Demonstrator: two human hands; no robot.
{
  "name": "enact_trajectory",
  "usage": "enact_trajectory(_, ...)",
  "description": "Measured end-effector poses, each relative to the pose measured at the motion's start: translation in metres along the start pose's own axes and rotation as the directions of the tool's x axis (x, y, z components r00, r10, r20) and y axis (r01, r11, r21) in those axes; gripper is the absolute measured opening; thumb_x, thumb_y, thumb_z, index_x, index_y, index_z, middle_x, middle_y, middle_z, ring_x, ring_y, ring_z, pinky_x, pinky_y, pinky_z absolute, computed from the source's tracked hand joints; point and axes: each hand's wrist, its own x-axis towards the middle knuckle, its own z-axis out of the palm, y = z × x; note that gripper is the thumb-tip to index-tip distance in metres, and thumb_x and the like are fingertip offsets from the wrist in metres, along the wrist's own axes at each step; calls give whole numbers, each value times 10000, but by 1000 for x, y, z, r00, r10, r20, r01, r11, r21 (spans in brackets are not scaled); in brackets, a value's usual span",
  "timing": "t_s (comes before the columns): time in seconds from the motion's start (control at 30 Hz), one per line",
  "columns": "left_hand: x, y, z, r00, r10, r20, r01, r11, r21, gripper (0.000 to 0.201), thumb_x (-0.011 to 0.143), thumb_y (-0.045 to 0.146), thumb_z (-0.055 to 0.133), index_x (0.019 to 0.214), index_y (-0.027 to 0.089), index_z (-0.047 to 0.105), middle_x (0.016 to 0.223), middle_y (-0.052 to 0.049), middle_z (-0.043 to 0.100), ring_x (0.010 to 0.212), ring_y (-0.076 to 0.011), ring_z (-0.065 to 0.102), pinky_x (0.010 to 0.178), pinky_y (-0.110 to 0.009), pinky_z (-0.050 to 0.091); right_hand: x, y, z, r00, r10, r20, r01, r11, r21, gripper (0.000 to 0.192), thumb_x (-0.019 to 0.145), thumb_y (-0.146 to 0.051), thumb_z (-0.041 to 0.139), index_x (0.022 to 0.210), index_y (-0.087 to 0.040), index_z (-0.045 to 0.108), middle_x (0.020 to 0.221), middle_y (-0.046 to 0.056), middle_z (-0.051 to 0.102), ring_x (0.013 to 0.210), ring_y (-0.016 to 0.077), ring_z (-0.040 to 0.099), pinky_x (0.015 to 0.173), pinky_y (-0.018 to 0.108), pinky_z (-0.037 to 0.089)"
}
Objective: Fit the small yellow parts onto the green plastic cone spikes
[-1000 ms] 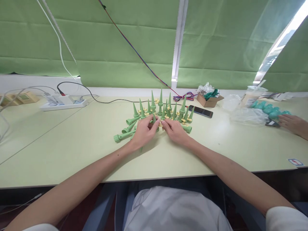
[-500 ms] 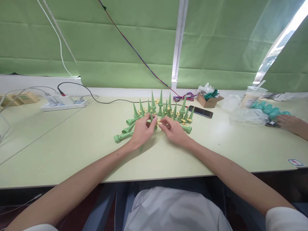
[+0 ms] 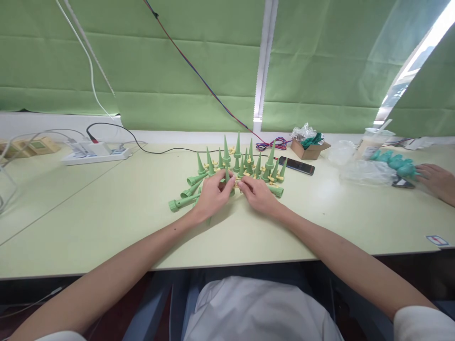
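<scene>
Both hands meet at the middle of the pale green table [image 3: 106, 222]. My left hand [image 3: 212, 195] grips a green cone spike [image 3: 228, 177], fingers curled around it. My right hand [image 3: 258, 194] pinches a small yellow fitting [image 3: 237, 182] against that spike. Just behind them stand several upright green cone spikes [image 3: 237, 152] with yellow fittings. Other green spikes lie on their sides [image 3: 183, 202] to the left of my left hand.
A black phone [image 3: 296, 165] lies behind my right hand. A cardboard box [image 3: 310, 148], clear bags [image 3: 362, 171] and a plastic cup [image 3: 371, 140] sit at right, where another person's hand [image 3: 437, 181] touches teal parts [image 3: 393, 160]. A power strip [image 3: 93, 153] with cables is at left.
My fingers shifted slightly on the spike and yellow fitting, pressing together. The other person's hand at the right moved toward the teal parts.
</scene>
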Motion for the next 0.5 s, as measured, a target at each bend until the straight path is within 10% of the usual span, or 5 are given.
enact_trajectory(0.5,4,-3,0,995,-90,-35,88,995,-50,265,913,426,533,863,173,594,847,-12,638,526,-82,441,507,-232,381,-1,-1,1,1000,12,22,-14,995,98,217,983,-355,436,829,-209,486,668,-22,562,559,129,487,606,273,358)
